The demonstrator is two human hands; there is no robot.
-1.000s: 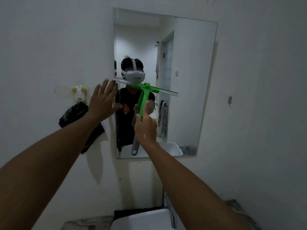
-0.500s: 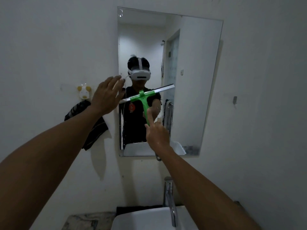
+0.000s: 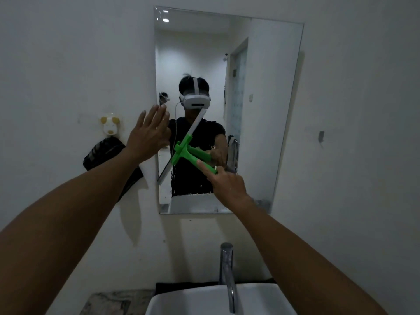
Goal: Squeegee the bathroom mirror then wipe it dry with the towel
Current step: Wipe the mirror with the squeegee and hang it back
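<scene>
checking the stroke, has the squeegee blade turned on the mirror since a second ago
Yes. The squeegee blade has swung from near level to a steep diagonal, its lower end now at the mirror left edge.

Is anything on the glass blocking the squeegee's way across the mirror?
Only the left hand, spread open at the mirror's left edge, just beside the squeegee blade held by the right hand. Nothing else shows on the glass.

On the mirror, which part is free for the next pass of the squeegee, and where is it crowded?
The mirror's right half, from the right hand to the right edge, is bare. So is the top strip above the squeegee. The lower left is crowded: the open left hand overlaps that edge beside the blade.
</scene>
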